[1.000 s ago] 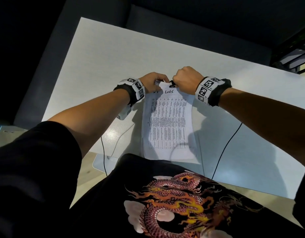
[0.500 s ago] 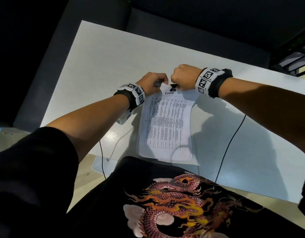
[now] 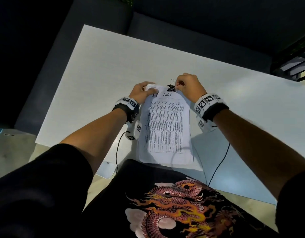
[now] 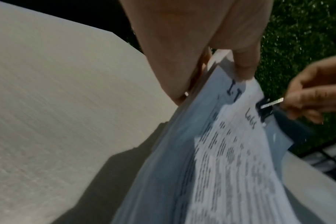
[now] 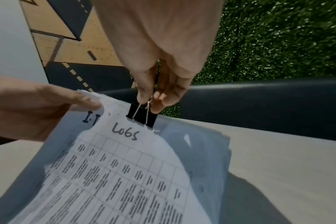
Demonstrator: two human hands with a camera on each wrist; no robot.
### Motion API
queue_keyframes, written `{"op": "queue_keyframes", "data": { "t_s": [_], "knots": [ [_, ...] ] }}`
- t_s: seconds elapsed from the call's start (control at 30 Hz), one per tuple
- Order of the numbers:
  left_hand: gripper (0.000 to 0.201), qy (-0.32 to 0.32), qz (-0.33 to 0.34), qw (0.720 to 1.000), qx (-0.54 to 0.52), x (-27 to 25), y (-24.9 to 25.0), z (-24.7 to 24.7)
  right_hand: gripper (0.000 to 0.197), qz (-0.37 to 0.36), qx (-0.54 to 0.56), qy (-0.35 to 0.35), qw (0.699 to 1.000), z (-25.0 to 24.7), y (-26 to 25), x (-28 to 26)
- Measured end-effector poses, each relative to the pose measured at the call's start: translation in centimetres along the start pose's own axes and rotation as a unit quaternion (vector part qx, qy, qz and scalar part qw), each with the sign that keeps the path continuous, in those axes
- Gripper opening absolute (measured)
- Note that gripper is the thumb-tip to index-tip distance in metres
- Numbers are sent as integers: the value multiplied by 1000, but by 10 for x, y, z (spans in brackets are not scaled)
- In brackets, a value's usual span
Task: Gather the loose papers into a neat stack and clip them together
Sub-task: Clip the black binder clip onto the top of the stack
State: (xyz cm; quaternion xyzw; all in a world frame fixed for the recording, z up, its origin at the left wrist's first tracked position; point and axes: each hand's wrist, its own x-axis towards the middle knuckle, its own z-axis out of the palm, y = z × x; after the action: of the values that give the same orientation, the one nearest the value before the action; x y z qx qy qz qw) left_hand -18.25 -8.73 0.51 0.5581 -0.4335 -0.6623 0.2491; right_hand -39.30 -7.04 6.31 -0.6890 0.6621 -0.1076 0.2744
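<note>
A stack of printed papers [image 3: 165,127] headed "I.T LOGS" lies lengthwise on the white table [image 3: 100,69], its far end lifted a little. A black binder clip [image 3: 171,88] sits on the middle of the top edge, wire handles up. My right hand [image 3: 181,85] pinches the clip's handles [image 5: 147,104] between thumb and fingers. My left hand [image 3: 144,91] pinches the stack's top left corner [image 4: 238,78], thumb on the top sheet. In the right wrist view the black clip [image 5: 142,116] bites the papers [image 5: 125,174] just above "LOGS".
Two thin black cables [image 3: 218,162] run from my wrists across the table's near edge. A dark sofa [image 3: 182,36] stands behind the table. My black shirt with a dragon print [image 3: 174,208] fills the near edge of the head view.
My hands have spread apart along the top edge, and the black clip now shows fully on the papers with its handles up. The far end of the stack has risen slightly.
</note>
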Motion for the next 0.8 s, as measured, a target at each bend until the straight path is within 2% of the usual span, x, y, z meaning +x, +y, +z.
{"op": "queue_keyframes", "data": {
  "t_s": [0.07,0.13,0.2,0.27,0.3,0.4,0.47,0.5,0.57,0.63,0.73,0.8],
  "knots": [
    [35,-6,-16,998,56,-4,-6,6,6,16,70,29,997,8,2,-3],
    [38,7,13,995,102,-6,-6,13,5,12,91,59,994,13,2,-9],
    [28,27,41,995,82,-6,-3,17,7,-23,49,106,993,20,3,-22],
    [22,47,41,996,63,-8,-1,19,9,-85,0,164,983,32,6,-41],
    [21,54,39,996,63,-8,-2,20,9,-108,-26,171,979,42,9,-48],
    [20,51,39,996,57,-9,-4,19,10,-119,-112,115,980,62,15,-58],
    [19,45,33,997,49,-10,-4,16,14,-122,-119,99,980,62,17,-57],
    [14,35,32,998,45,-9,-4,13,21,-112,-105,109,982,58,17,-56],
    [14,22,28,999,35,-11,-4,10,50,-73,-77,119,987,46,16,-53],
    [14,24,19,999,15,-12,-8,7,80,-71,-81,69,992,34,13,-48],
    [54,28,12,1000,1,-9,-15,2,99,-85,-107,-20,990,24,9,-34],
    [59,23,4,1000,-8,-11,-17,1,98,-79,-89,-55,991,21,6,-25]
  ]
}}
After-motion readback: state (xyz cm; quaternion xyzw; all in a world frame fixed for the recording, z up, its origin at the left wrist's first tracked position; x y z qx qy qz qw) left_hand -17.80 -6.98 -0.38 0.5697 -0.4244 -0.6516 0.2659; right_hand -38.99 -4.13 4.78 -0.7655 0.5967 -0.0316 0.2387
